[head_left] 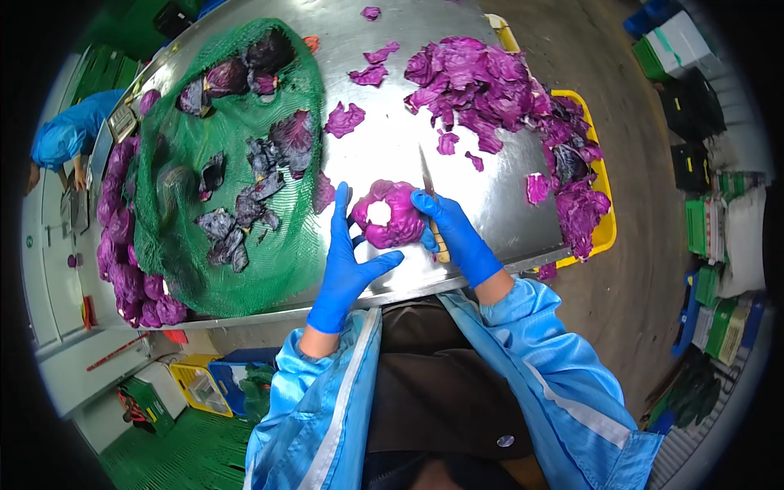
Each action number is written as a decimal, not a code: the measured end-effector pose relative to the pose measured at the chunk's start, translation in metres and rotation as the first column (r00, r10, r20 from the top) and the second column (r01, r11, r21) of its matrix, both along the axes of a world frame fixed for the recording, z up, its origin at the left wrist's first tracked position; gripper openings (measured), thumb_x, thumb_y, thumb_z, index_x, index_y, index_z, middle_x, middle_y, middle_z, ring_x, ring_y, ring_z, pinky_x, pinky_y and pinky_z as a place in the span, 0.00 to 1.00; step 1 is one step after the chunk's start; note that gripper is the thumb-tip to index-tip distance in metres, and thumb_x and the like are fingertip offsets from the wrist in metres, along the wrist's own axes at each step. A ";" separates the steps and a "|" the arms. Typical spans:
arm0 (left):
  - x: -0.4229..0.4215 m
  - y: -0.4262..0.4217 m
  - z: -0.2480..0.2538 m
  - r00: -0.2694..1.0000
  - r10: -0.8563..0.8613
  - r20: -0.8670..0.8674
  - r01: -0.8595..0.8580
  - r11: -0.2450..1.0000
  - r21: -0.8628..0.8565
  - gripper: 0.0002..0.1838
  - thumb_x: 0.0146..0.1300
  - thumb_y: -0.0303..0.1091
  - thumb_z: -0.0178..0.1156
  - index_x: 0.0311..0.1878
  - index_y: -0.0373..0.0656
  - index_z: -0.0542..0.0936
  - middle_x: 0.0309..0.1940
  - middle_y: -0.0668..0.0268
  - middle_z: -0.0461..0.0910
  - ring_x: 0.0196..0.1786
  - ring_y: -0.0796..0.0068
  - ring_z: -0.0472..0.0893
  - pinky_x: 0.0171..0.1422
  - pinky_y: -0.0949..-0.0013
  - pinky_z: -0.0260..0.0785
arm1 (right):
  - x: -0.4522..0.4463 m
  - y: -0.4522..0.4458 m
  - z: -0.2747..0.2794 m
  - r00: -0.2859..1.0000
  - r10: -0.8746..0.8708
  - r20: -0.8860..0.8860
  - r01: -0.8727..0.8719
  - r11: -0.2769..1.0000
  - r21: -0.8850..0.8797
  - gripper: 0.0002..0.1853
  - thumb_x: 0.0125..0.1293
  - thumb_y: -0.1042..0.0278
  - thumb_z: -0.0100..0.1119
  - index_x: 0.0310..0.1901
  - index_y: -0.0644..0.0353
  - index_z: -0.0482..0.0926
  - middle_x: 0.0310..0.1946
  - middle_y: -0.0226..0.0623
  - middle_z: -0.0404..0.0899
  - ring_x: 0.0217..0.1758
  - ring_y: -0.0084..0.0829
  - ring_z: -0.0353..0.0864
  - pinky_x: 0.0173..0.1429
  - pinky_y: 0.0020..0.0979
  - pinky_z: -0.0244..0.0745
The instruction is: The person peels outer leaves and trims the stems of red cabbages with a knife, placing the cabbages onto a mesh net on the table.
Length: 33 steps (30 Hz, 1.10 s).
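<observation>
A red cabbage [391, 215] with a pale cut stem end facing up sits near the front edge of the metal table [367, 151]. My left hand [349, 263], in a blue glove, is against its left side, fingers stretched and thumb spread wide. On the other side, my right hand [460, 235], gloved too, grips a knife [442, 247] with a light wooden handle. Its blade points away from me, right of the cabbage. The right thumb reaches toward the cabbage; some of the right fingers are hidden behind the handle.
Green netting [286, 253] with dark leaves and cabbages covers the table's left part. Several peeled cabbages [114, 229] line the left edge. Loose purple leaves [469, 77] pile at the back right, spilling into a yellow crate [606, 220]. A person in blue [69, 131] works at far left.
</observation>
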<state>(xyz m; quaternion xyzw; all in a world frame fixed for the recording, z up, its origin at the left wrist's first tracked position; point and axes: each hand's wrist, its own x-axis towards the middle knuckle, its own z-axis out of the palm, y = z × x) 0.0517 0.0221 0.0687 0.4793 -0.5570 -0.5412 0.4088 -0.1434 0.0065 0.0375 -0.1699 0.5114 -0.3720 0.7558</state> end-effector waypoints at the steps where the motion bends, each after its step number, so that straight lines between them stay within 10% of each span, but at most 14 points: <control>1: -0.005 -0.005 -0.009 0.993 -0.041 -0.113 0.042 0.999 0.011 0.61 0.41 0.25 0.77 0.77 0.48 0.48 0.72 0.58 0.57 0.69 0.64 0.66 0.65 0.62 0.69 | -0.003 -0.001 0.013 0.999 0.049 0.016 -0.048 0.997 -0.052 0.35 0.55 0.37 0.68 0.52 0.62 0.78 0.19 0.27 0.72 0.14 0.16 0.69 0.17 0.18 0.63; 4: -0.020 -0.015 -0.015 0.962 -0.054 -0.269 0.094 0.985 0.141 0.60 0.38 0.23 0.78 0.75 0.45 0.53 0.69 0.58 0.60 0.68 0.65 0.67 0.71 0.64 0.64 | -0.014 -0.005 0.001 0.983 0.147 -0.110 -0.150 0.989 -0.015 0.34 0.57 0.40 0.67 0.53 0.63 0.78 0.20 0.29 0.74 0.16 0.20 0.72 0.20 0.23 0.68; 6: -0.028 -0.013 -0.038 0.984 -0.005 -0.175 0.029 0.990 0.135 0.57 0.37 0.24 0.79 0.74 0.44 0.57 0.65 0.59 0.64 0.64 0.67 0.70 0.70 0.65 0.65 | -0.015 0.000 -0.037 0.724 -0.242 -0.646 -0.224 0.803 -0.552 0.33 0.65 0.41 0.59 0.61 0.61 0.74 0.23 0.38 0.79 0.23 0.33 0.79 0.31 0.36 0.76; 8: -0.036 -0.010 -0.080 0.990 0.080 0.120 -0.071 0.994 -0.079 0.57 0.35 0.33 0.81 0.72 0.42 0.60 0.55 0.59 0.67 0.59 0.64 0.71 0.65 0.62 0.67 | -0.018 0.006 0.013 0.339 -0.145 -0.929 -0.425 0.858 -0.289 0.31 0.68 0.45 0.56 0.66 0.58 0.70 0.22 0.36 0.80 0.21 0.34 0.80 0.27 0.36 0.73; 12: -0.050 -0.012 -0.090 0.894 0.128 0.429 -0.066 0.986 -0.156 0.57 0.37 0.38 0.81 0.72 0.44 0.59 0.54 0.55 0.64 0.59 0.56 0.68 0.64 0.58 0.66 | -0.006 0.046 -0.005 0.147 -0.081 -0.986 -0.587 0.795 -0.153 0.39 0.70 0.37 0.43 0.73 0.58 0.56 0.24 0.43 0.80 0.21 0.42 0.81 0.24 0.39 0.73; 18: -0.056 -0.008 -0.082 0.880 0.146 0.452 -0.089 0.986 -0.144 0.56 0.39 0.38 0.79 0.72 0.45 0.58 0.55 0.54 0.61 0.59 0.55 0.68 0.64 0.58 0.66 | 0.001 0.049 -0.018 0.125 0.027 -0.992 -0.587 0.808 -0.052 0.37 0.71 0.39 0.43 0.73 0.58 0.56 0.22 0.43 0.80 0.20 0.42 0.80 0.23 0.39 0.73; 24: -0.061 -0.009 -0.085 0.890 0.118 0.440 -0.143 0.989 0.024 0.54 0.41 0.35 0.78 0.72 0.45 0.57 0.55 0.54 0.60 0.60 0.55 0.67 0.64 0.59 0.66 | -0.015 0.004 -0.028 0.326 0.031 -0.945 -0.520 0.840 -0.152 0.28 0.71 0.40 0.44 0.57 0.55 0.77 0.23 0.40 0.81 0.23 0.40 0.82 0.27 0.37 0.75; 27: -0.061 0.006 -0.074 0.890 0.185 0.416 -0.108 0.973 -0.202 0.56 0.37 0.32 0.80 0.72 0.44 0.59 0.58 0.53 0.60 0.62 0.56 0.67 0.67 0.60 0.64 | -0.045 -0.027 -0.034 0.621 0.086 -0.779 -0.376 0.905 -0.200 0.29 0.66 0.35 0.51 0.43 0.55 0.83 0.27 0.42 0.83 0.32 0.43 0.83 0.39 0.40 0.76; 30: -0.048 0.000 -0.087 0.958 0.193 0.211 -0.151 0.968 -0.202 0.57 0.35 0.31 0.81 0.71 0.42 0.59 0.58 0.56 0.62 0.62 0.59 0.67 0.69 0.61 0.64 | -0.027 -0.023 -0.006 0.290 -0.024 -0.957 -0.549 0.814 -0.187 0.28 0.63 0.37 0.57 0.39 0.60 0.83 0.26 0.32 0.82 0.31 0.27 0.81 0.38 0.32 0.75; 32: -0.039 0.004 -0.081 0.977 0.186 0.104 -0.171 0.975 -0.143 0.57 0.35 0.29 0.80 0.71 0.40 0.59 0.61 0.59 0.63 0.63 0.63 0.68 0.70 0.62 0.63 | -0.025 -0.019 -0.032 0.366 -0.139 -0.920 -0.478 0.821 -0.314 0.20 0.64 0.47 0.61 0.40 0.60 0.82 0.26 0.31 0.82 0.30 0.22 0.80 0.36 0.27 0.75; 33: -0.032 0.002 -0.072 0.990 0.141 0.025 -0.137 0.983 -0.118 0.56 0.36 0.28 0.80 0.72 0.40 0.59 0.63 0.59 0.63 0.64 0.64 0.68 0.71 0.62 0.62 | -0.030 -0.022 -0.050 0.607 -0.220 -0.764 -0.240 0.866 -0.440 0.18 0.63 0.50 0.63 0.38 0.59 0.80 0.25 0.35 0.82 0.28 0.26 0.81 0.35 0.29 0.75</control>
